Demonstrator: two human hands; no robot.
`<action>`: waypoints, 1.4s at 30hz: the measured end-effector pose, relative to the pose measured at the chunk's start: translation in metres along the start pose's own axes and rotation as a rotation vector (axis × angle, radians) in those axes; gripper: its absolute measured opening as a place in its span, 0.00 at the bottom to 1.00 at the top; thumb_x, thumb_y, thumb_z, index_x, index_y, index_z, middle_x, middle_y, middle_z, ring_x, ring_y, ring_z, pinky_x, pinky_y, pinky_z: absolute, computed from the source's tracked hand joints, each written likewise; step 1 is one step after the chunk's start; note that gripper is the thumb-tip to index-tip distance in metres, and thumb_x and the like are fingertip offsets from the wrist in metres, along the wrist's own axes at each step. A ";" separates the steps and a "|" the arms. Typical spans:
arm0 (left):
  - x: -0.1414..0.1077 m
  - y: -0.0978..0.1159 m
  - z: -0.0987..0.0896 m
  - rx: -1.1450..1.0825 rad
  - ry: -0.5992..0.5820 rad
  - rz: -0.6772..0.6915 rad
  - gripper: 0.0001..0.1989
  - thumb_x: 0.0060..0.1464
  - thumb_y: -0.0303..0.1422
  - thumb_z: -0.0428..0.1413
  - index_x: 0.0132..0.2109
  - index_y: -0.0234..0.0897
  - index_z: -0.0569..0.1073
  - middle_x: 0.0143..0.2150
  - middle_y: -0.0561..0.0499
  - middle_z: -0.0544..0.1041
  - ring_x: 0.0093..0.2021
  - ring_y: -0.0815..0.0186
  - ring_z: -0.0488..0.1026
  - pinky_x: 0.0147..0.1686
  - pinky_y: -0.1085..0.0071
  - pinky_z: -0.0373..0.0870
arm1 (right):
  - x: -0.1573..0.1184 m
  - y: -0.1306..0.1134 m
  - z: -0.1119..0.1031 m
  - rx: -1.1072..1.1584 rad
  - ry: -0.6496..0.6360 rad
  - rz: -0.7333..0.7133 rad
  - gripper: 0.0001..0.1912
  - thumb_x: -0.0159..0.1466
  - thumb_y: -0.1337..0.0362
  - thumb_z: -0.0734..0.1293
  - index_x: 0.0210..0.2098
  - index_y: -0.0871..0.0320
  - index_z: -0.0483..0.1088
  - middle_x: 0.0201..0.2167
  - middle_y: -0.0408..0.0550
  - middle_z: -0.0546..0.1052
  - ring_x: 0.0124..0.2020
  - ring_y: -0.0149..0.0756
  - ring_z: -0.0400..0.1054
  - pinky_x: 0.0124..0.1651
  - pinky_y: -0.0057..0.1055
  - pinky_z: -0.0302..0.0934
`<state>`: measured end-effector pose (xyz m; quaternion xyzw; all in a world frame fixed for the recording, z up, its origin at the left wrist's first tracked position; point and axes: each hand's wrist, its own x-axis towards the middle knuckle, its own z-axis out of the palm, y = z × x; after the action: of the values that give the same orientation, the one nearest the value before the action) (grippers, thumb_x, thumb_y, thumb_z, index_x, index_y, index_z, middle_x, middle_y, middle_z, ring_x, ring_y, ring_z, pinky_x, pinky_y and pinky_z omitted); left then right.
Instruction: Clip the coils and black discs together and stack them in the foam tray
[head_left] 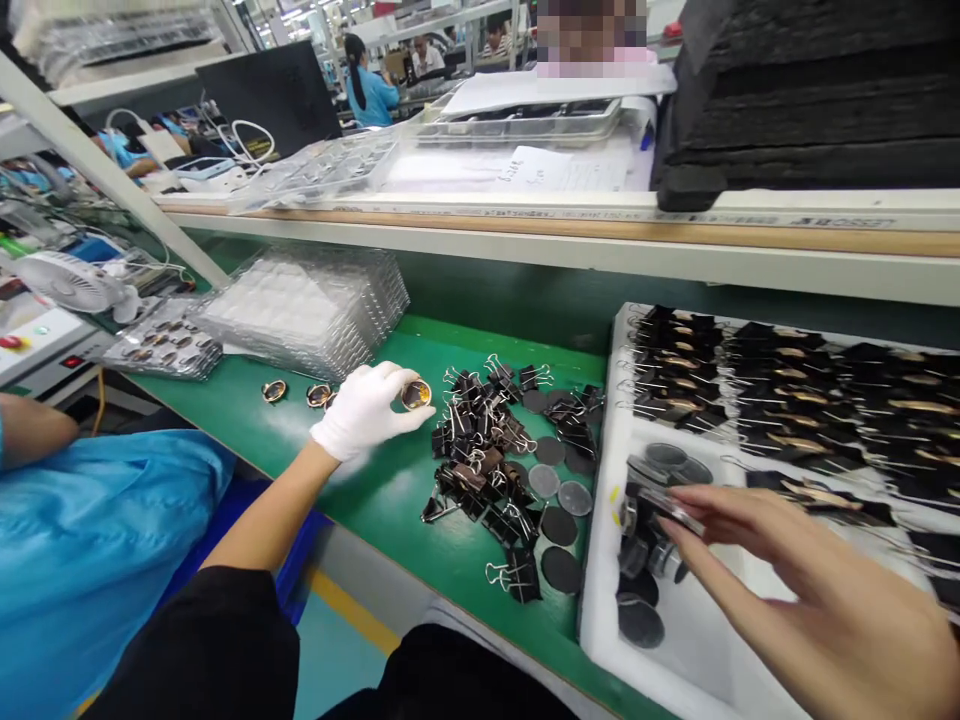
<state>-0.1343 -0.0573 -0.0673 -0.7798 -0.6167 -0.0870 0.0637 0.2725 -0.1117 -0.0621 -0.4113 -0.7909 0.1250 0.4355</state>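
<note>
Head camera: the left hand [367, 410], in a white glove, is over the green table [397, 560], its thumb and fingertips pinching a small round case [415, 396] with a gold rim, tilted so that its face shows. That case is just left of a heap of black binder clips [480, 445] with wire handles. Similar cases [274, 391] lie on the table to the left of the glove. The right hand [817, 600], bare, reaches in over a white foam tray [595, 590], thumb and fingers pinching a small flat grey piece [679, 510]; it is too blurred to tell what it is. Below it, in the tray's near part, are dark round discs [642, 624], and along the far side stand rows of clips [784, 370] with gold-coloured pieces between them. More discs [559, 525] lie on the table between the heap and the tray. A stack of clear plastic trays [307, 300] sits beyond the left hand, below a shelf [525, 240]. At the left edge is a co-worker in blue clothing [112, 530].
</note>
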 end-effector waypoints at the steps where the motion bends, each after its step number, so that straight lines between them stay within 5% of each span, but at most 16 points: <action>1: 0.004 0.015 -0.008 -0.046 0.081 0.075 0.20 0.60 0.49 0.58 0.49 0.37 0.77 0.46 0.45 0.81 0.44 0.58 0.78 0.47 0.62 0.67 | 0.006 -0.008 0.004 0.029 0.011 -0.019 0.11 0.66 0.67 0.71 0.48 0.52 0.78 0.39 0.47 0.82 0.30 0.37 0.78 0.31 0.30 0.76; 4: 0.018 0.070 -0.031 -0.113 0.158 0.368 0.20 0.57 0.50 0.60 0.46 0.39 0.77 0.41 0.50 0.81 0.39 0.60 0.78 0.42 0.62 0.68 | 0.022 -0.022 0.019 0.048 0.117 -0.182 0.18 0.64 0.78 0.71 0.49 0.54 0.78 0.42 0.48 0.83 0.43 0.41 0.81 0.45 0.31 0.78; 7: 0.036 0.117 -0.045 -0.161 0.162 0.587 0.19 0.56 0.50 0.59 0.43 0.38 0.77 0.36 0.51 0.80 0.34 0.60 0.77 0.37 0.61 0.66 | 0.030 -0.020 0.030 0.021 0.154 -0.379 0.24 0.63 0.83 0.69 0.54 0.59 0.76 0.47 0.54 0.83 0.53 0.47 0.79 0.49 0.36 0.79; 12: 0.062 0.143 -0.039 -0.187 0.219 0.693 0.15 0.52 0.42 0.60 0.40 0.36 0.77 0.36 0.49 0.80 0.34 0.59 0.77 0.37 0.62 0.66 | 0.030 -0.002 0.033 -0.037 0.016 -0.524 0.24 0.63 0.81 0.68 0.57 0.64 0.74 0.50 0.59 0.83 0.58 0.51 0.75 0.56 0.46 0.77; 14: 0.067 0.146 -0.032 -0.164 0.202 0.711 0.15 0.54 0.43 0.59 0.40 0.35 0.77 0.37 0.47 0.80 0.35 0.57 0.77 0.38 0.61 0.66 | 0.027 0.000 0.035 0.021 0.038 -0.409 0.25 0.62 0.80 0.69 0.57 0.61 0.74 0.52 0.59 0.82 0.60 0.52 0.74 0.58 0.50 0.74; 16: 0.068 0.148 -0.028 -0.136 0.160 0.729 0.17 0.57 0.45 0.58 0.40 0.35 0.77 0.36 0.47 0.79 0.35 0.57 0.77 0.38 0.60 0.65 | 0.026 -0.002 0.039 0.179 0.075 -0.085 0.26 0.62 0.75 0.72 0.60 0.58 0.72 0.55 0.59 0.80 0.58 0.51 0.75 0.55 0.48 0.76; 20: 0.070 0.143 -0.030 -0.153 0.052 0.806 0.30 0.60 0.58 0.55 0.51 0.34 0.76 0.44 0.45 0.80 0.40 0.55 0.77 0.39 0.60 0.65 | 0.027 -0.005 0.043 0.726 -0.079 0.716 0.16 0.63 0.58 0.76 0.49 0.55 0.78 0.36 0.50 0.84 0.33 0.36 0.78 0.33 0.30 0.75; 23: 0.085 0.129 -0.032 -0.181 -0.019 0.688 0.34 0.62 0.60 0.52 0.61 0.37 0.71 0.53 0.44 0.79 0.46 0.55 0.78 0.43 0.61 0.66 | 0.031 0.001 0.039 0.972 -0.014 0.967 0.14 0.60 0.54 0.79 0.41 0.54 0.80 0.32 0.46 0.82 0.27 0.27 0.72 0.30 0.22 0.69; 26: 0.109 0.124 -0.024 -0.023 -0.121 0.545 0.21 0.71 0.48 0.47 0.49 0.39 0.77 0.42 0.48 0.81 0.39 0.58 0.79 0.40 0.63 0.64 | 0.036 0.009 0.034 1.088 0.215 1.060 0.15 0.58 0.54 0.80 0.41 0.52 0.81 0.39 0.45 0.81 0.35 0.30 0.73 0.33 0.22 0.68; 28: 0.123 0.132 -0.013 0.084 -0.217 0.536 0.26 0.70 0.50 0.46 0.39 0.37 0.78 0.33 0.47 0.79 0.32 0.57 0.77 0.33 0.64 0.61 | 0.040 0.012 0.031 1.151 0.320 1.096 0.15 0.56 0.55 0.81 0.40 0.52 0.81 0.41 0.45 0.80 0.40 0.32 0.73 0.35 0.23 0.70; 31: 0.137 0.152 0.003 0.141 -0.312 0.554 0.31 0.66 0.56 0.46 0.35 0.35 0.78 0.28 0.44 0.78 0.29 0.55 0.77 0.28 0.65 0.55 | 0.042 0.016 0.030 1.219 0.345 1.133 0.16 0.54 0.56 0.83 0.39 0.53 0.80 0.40 0.44 0.79 0.39 0.32 0.72 0.36 0.24 0.70; 34: 0.140 0.160 0.010 0.195 -0.340 0.545 0.23 0.68 0.42 0.47 0.34 0.34 0.79 0.30 0.42 0.80 0.31 0.55 0.78 0.28 0.66 0.55 | 0.040 0.018 0.028 1.250 0.285 1.156 0.16 0.54 0.56 0.82 0.39 0.53 0.80 0.39 0.45 0.79 0.38 0.32 0.72 0.36 0.24 0.70; 39: 0.121 0.141 -0.001 0.201 -0.103 0.465 0.23 0.69 0.39 0.46 0.30 0.36 0.75 0.29 0.45 0.80 0.28 0.60 0.75 0.27 0.66 0.47 | 0.036 0.014 0.024 1.236 0.103 1.028 0.13 0.59 0.56 0.80 0.41 0.53 0.81 0.42 0.46 0.80 0.37 0.29 0.70 0.35 0.21 0.66; 42: 0.105 0.135 -0.010 0.051 0.056 0.429 0.25 0.70 0.40 0.46 0.25 0.37 0.70 0.23 0.50 0.75 0.23 0.66 0.71 0.26 0.66 0.47 | 0.035 0.007 0.024 1.226 -0.033 0.947 0.10 0.60 0.58 0.79 0.40 0.51 0.80 0.56 0.47 0.78 0.34 0.26 0.68 0.34 0.23 0.65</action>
<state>0.0202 0.0094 -0.0336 -0.8886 -0.4366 -0.0775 0.1176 0.2471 -0.0767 -0.0592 -0.3892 -0.3266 0.7195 0.4734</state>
